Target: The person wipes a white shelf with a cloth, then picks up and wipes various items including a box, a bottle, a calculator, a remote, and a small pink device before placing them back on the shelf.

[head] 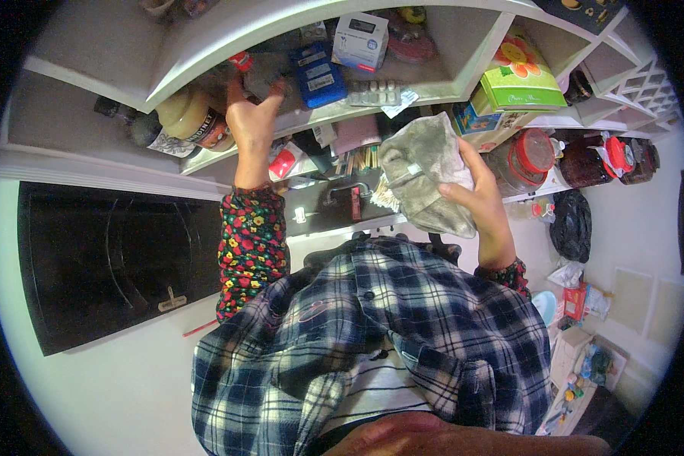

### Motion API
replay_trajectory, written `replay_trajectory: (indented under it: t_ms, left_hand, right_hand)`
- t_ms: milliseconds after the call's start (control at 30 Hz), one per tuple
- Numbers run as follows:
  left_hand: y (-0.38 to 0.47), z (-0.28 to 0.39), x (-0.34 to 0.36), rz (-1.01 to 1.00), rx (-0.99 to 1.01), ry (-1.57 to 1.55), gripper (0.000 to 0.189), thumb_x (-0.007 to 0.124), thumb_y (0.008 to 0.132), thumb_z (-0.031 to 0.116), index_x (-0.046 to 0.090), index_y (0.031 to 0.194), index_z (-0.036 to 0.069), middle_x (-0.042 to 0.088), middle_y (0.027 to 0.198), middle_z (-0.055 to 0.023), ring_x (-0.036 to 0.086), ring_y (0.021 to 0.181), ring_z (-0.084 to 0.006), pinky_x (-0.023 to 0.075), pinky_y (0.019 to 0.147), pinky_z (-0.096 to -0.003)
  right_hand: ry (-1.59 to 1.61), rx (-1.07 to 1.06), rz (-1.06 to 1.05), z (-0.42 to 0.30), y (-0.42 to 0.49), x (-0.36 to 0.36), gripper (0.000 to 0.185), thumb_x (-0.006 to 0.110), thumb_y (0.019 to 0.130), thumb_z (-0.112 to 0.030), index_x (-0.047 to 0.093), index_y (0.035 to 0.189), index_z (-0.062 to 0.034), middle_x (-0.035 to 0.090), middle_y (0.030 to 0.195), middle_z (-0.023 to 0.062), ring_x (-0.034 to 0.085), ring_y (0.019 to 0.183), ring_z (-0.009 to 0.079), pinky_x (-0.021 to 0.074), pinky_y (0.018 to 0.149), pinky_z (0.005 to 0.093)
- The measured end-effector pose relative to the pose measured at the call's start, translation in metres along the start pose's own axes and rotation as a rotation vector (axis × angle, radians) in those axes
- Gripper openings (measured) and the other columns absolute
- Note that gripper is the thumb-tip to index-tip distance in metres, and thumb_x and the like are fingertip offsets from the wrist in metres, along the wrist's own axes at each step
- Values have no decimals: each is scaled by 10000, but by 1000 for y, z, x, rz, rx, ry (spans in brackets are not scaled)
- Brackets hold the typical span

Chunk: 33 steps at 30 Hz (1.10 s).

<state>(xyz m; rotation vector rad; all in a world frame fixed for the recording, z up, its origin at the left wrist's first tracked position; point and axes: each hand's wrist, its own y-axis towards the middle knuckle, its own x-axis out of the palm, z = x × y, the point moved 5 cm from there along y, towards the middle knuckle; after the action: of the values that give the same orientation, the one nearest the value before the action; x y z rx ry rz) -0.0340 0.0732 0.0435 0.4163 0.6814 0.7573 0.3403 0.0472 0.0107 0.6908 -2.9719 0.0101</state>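
Observation:
My left hand [254, 117] reaches up to the shelf, thumb and fingers spread around a blurred bottle with a red cap [241, 61]; whether it grips the bottle I cannot tell. Beside that hand lies a glass jar with a brown label [205, 122]. A blue box [319, 74] and a white carton [360, 43] are to its right on the same shelf. Held in my right hand [476, 191] is a folded grey-white cloth [430, 171], in front of the shelf edge. Blister packs of tablets [374, 93] lie at the edge behind the cloth.
A green box with a flower picture [518, 74] stands in the right compartment. Below it are a red-lidded plastic jar [527, 159] and a dark-filled jar [590, 165]. Toothpicks or matches [358, 159] sit on the lower shelf. A dark panel [119, 256] is at left; a black bag [571, 225] hangs right.

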Motion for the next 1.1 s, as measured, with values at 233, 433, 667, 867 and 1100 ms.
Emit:
replay_trajectory:
  t_ms: [233,433,667,867,1100]
  left_hand:
    - [-31,18,-18,-154,-273,-404,468,765,790,125,575,1197,-9,663,921,-49,591,739,-84,470,640,-226]
    - [-67,51,-23,-395,-394,-816,491,711,821,46,531,1275,3,639,1002,-24,589,782,-67,452,627,-192]
    - [-87,85,-14,-489,-260,-903,628,714,793,21,455,1365,5,602,1185,-77,587,1053,-131,472,878,-259]
    - [-105,101,-8,-468,-87,-570,670,759,737,-4,469,1341,2,611,1192,-76,587,1055,-132,485,895,-275]
    - [-117,100,-10,-527,-201,-393,634,795,732,117,499,1283,11,600,982,0,525,716,-34,440,615,-197]
  right_hand:
    - [54,6,-11,-1,3,-1,773,719,723,-84,389,1413,27,519,1316,110,485,1209,177,354,1037,302]
    - [52,-22,24,-13,8,7,763,712,715,-71,401,1406,21,529,1300,101,497,1200,184,364,1031,304]
    - [-382,-655,105,-74,16,54,732,746,722,-133,451,1390,-77,496,1336,130,504,1214,284,398,1032,378]
    - [-675,-944,27,-89,32,115,437,766,653,-119,689,1081,-161,507,1327,150,525,1144,344,454,940,415]
    - [-456,-674,73,-69,58,93,281,708,751,-119,659,1011,-24,592,1092,134,614,947,299,490,851,359]
